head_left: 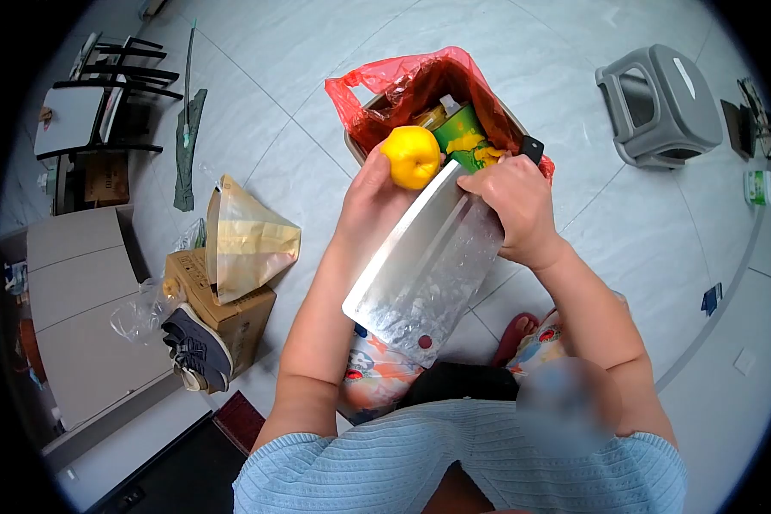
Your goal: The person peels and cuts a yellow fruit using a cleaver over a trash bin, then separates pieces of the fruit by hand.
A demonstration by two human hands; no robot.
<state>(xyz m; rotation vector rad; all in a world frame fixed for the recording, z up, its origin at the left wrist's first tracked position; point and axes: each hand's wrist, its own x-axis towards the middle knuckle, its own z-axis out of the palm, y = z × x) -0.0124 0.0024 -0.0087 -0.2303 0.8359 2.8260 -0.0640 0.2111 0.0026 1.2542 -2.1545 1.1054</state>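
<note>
- On my head feed, the left grip is curled around a yellow fruit, held at the near side of the bin.
- My right grip is closed on a broad cleaver, its blade slanting toward the body.
- The blade sits just beside the fruit; I cannot tell whether they touch.
- I see yellow peels and a green container inside the bin, lined with a red bag.
- A grey stool stands well apart on the floor.

Yellow fruit, silver cleaver (black at the handle), red bag, pale blue top.
</note>
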